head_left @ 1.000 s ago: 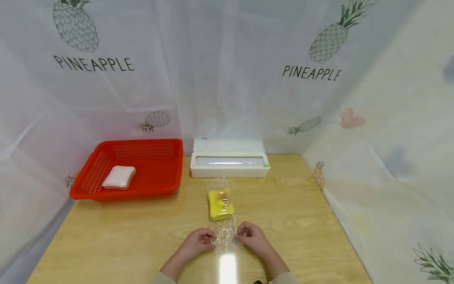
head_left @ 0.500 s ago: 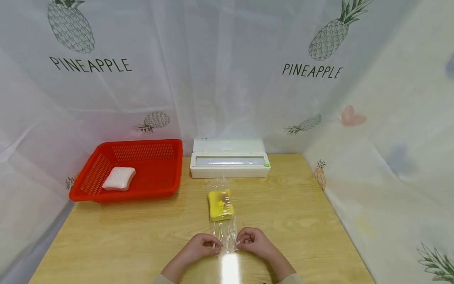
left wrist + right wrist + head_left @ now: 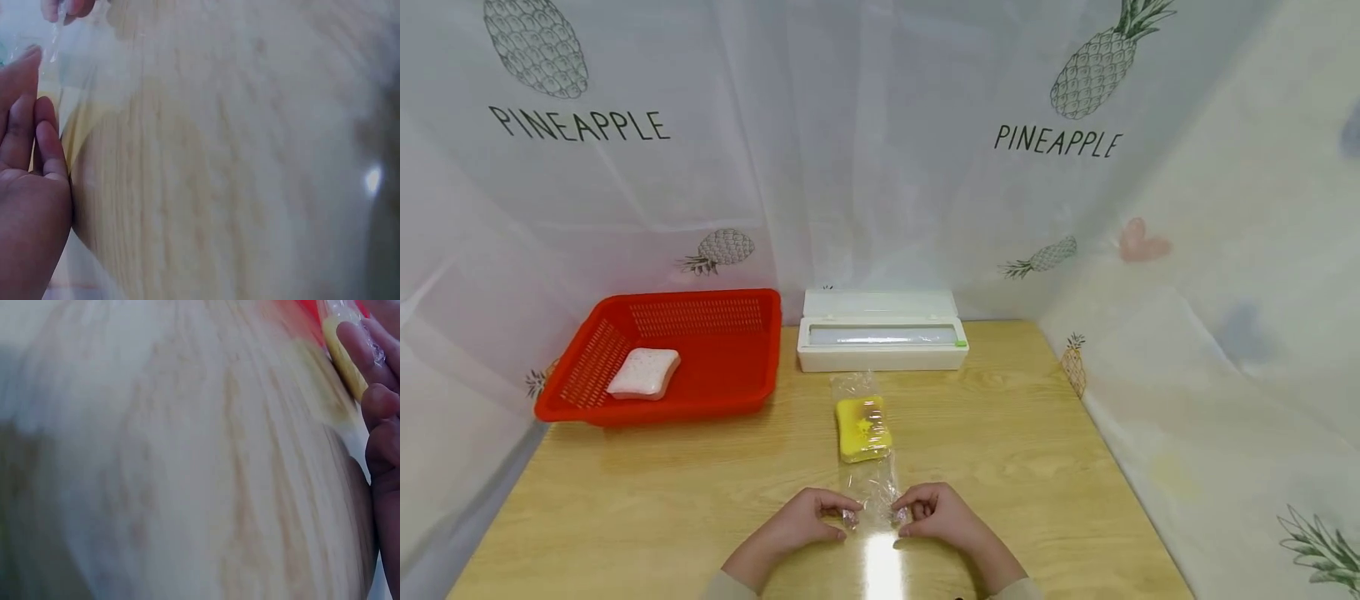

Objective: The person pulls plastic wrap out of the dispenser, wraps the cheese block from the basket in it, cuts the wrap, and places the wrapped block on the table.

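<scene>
A yellow sponge (image 3: 862, 427) lies on the wooden table under clear plastic wrap (image 3: 871, 482), whose strip runs past it at both ends. At the near end, the wrap's corners are crumpled. My left hand (image 3: 801, 523) touches the left corner with its index finger, its thumb spread away from the finger. At the right corner is my right hand (image 3: 945, 512), index finger against the wrap and thumb apart below it. In the right wrist view, crinkled wrap shows among the right fingers (image 3: 359, 353), with the sponge (image 3: 342, 356) just beyond.
Behind the sponge stands a white wrap dispenser box (image 3: 882, 359) with its lid up and a roll inside. To the left, a red basket (image 3: 730, 408) holds a pale sponge (image 3: 644, 372). Pineapple-print curtains (image 3: 880, 167) enclose the wooden table (image 3: 1000, 433).
Both hands pinched the wrap's near corners and drew slightly toward the body. Now thumbs and index fingers have spread apart, and the corners are more crumpled. The sponge stays put.
</scene>
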`<action>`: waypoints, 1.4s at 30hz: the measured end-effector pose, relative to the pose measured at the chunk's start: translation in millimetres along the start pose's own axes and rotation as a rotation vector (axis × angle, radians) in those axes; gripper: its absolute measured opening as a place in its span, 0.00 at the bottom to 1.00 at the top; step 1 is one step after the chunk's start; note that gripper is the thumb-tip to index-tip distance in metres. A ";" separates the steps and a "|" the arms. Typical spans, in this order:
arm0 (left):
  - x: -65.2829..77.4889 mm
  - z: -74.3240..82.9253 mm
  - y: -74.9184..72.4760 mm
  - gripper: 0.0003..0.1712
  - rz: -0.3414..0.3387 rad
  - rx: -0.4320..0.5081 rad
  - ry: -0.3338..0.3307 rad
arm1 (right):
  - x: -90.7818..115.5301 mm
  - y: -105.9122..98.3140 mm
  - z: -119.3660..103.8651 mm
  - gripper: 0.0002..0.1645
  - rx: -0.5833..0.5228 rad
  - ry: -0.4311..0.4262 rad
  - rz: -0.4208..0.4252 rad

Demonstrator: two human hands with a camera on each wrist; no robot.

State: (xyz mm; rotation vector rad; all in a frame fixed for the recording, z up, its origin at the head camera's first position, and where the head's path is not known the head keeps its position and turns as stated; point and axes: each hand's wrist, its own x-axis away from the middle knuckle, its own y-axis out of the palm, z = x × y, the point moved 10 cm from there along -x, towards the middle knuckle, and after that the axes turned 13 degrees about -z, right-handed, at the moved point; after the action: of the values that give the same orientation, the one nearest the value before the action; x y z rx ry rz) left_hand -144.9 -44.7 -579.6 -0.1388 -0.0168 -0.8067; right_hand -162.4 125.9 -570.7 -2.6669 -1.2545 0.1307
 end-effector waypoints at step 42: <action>-7.2 66.6 -93.2 0.03 0.601 -0.219 -0.074 | -49.4 -65.6 -90.2 0.05 0.153 0.010 0.270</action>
State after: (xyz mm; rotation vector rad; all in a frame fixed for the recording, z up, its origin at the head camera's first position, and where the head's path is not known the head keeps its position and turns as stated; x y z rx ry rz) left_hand -214.5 -94.6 -503.1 -0.3611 0.0419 -0.2006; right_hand -228.8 116.6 -468.8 -2.6836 -0.8379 0.2410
